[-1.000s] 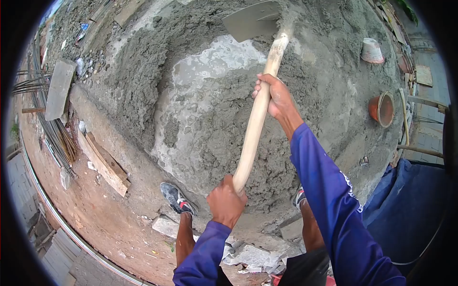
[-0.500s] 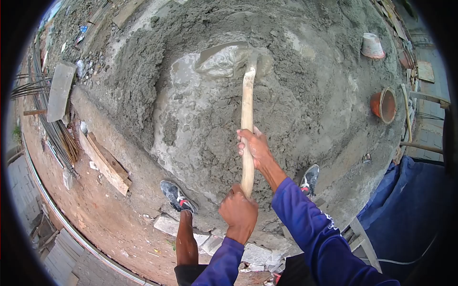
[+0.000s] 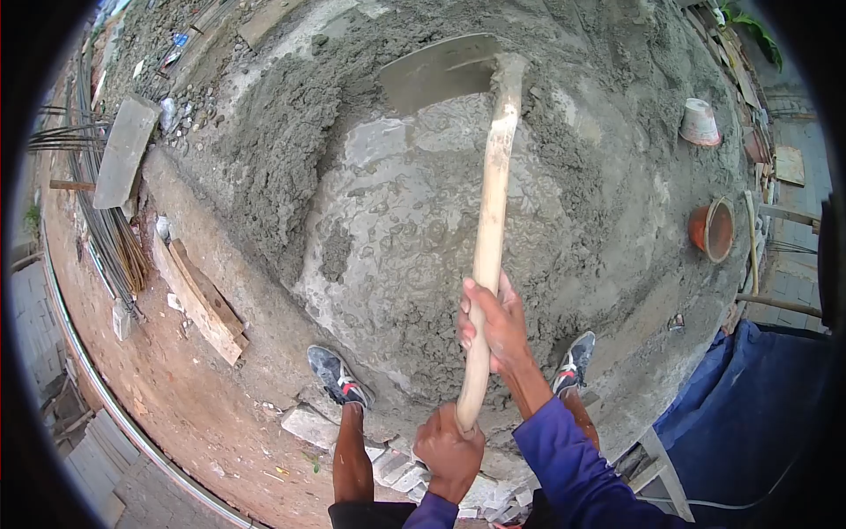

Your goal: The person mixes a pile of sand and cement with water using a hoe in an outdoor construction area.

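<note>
Both my hands are closed round the pale wooden handle of a hoe (image 3: 491,212). My left hand (image 3: 449,448) grips the butt end, low and close to my body. Farther up the shaft, my right hand (image 3: 495,324) wraps round it. The wide metal blade (image 3: 441,72) is at the far end, coated with wet grey mix, and appears lifted above the surface. Below it spreads a pool of wet mortar (image 3: 397,194), soupy in the middle, with thicker lumpy mix banked round it.
My shoes stand at the near edge of the mix. An orange bucket (image 3: 711,229) lies tipped at the right, with a whitish bucket (image 3: 700,122) beyond it. At the left are steel rods (image 3: 97,220), a grey slab (image 3: 126,152) and planks (image 3: 201,300). A blue tarp (image 3: 749,406) lies at lower right.
The hoe blade has come up out of the wet mix and moved farther away and slightly right. Both hands, still on the handle, are lower in view and slightly right.
</note>
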Demonstrator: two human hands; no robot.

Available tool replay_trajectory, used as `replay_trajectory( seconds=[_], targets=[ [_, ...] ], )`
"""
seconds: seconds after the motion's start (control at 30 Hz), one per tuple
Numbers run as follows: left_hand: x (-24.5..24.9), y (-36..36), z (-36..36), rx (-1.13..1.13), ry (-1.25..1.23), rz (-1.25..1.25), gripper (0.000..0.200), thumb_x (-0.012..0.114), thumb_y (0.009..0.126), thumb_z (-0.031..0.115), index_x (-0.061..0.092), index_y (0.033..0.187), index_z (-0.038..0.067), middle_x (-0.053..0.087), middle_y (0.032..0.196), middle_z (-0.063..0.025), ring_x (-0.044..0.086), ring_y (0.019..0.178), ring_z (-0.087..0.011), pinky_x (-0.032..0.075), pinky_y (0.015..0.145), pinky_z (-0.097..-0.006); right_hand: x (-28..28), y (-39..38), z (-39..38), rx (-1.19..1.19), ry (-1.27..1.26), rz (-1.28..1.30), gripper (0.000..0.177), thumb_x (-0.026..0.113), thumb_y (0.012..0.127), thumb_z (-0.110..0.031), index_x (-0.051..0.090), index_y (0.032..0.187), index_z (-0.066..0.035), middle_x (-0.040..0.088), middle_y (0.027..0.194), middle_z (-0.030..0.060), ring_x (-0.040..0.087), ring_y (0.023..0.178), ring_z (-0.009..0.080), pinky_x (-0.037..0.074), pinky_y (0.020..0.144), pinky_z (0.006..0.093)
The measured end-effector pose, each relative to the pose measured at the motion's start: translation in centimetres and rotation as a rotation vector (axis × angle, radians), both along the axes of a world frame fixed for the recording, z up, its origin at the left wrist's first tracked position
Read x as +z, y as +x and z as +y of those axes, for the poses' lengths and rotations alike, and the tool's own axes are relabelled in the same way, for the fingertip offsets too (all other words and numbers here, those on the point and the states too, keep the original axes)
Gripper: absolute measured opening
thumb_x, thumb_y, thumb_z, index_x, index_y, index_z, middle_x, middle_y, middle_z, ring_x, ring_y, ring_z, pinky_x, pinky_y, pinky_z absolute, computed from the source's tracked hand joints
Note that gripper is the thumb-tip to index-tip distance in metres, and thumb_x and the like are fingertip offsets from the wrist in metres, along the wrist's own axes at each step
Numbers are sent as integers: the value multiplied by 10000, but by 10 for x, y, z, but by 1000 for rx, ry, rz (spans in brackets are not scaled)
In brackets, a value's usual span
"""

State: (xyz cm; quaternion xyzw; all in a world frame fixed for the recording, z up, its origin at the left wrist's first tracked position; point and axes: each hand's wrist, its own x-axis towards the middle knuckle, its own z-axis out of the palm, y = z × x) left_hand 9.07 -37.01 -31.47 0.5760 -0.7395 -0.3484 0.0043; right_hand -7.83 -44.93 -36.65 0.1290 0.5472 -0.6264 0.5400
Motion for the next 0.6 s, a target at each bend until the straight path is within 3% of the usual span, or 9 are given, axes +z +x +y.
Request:
replay_trajectory(
  seconds=[0.1, 0.2, 0.27, 0.37, 0.47, 0.6],
  targets=[
    [-47, -40, -92, -12, -132, 6, 252, 736, 674, 65, 580, 870, 76, 645, 771, -166, 642, 705, -434, 478, 627, -538, -49, -39, -89, 2, -153, 52, 347, 702, 970, -286, 467, 1119, -79, 512, 777, 43, 493, 488, 107, 423, 385, 279],
    [-89, -60, -146, -35, -33, -55, 250, 717, 702, 84, 603, 923, 58, 689, 832, -189, 672, 759, -444, 524, 686, -537, -90, -58, -146, 62, -77, 123, 375, 709, 950, -295, 461, 1125, -75, 505, 758, 40, 479, 496, 110, 423, 398, 290],
    [-116, -58, -148, -80, 108, -140, 296, 683, 737, 110, 628, 1018, 33, 720, 910, -218, 691, 801, -458, 554, 760, -538, -121, -51, -138, 115, 40, 99, 370, 714, 946, -286, 469, 1133, -81, 510, 760, 41, 473, 489, 109, 416, 393, 287],
    [-122, -41, -107, -122, 246, -223, 418, 721, 725, 140, 631, 1114, 13, 725, 906, -241, 712, 858, -447, 559, 774, -540, -144, -35, -104, 181, 195, 74, 367, 727, 935, -266, 483, 1135, -79, 516, 751, 42, 466, 472, 112, 406, 382, 289],
    [-108, -22, -40, -119, 365, -211, 373, 664, 743, 126, 629, 1096, 11, 726, 850, -223, 704, 835, -472, 552, 794, -561, -140, -15, -35, 250, 383, 104, 340, 742, 917, -232, 508, 1097, -64, 519, 724, 47, 460, 443, 130, 409, 368, 313],
    [-55, -27, 15, -85, 361, -210, 328, 678, 723, 124, 611, 1026, 19, 714, 804, -230, 699, 755, -470, 556, 721, -567, -123, -20, 27, 205, 375, -45, 313, 752, 899, -191, 522, 1068, -63, 522, 726, 50, 479, 455, 142, 434, 380, 330]
  ],
)
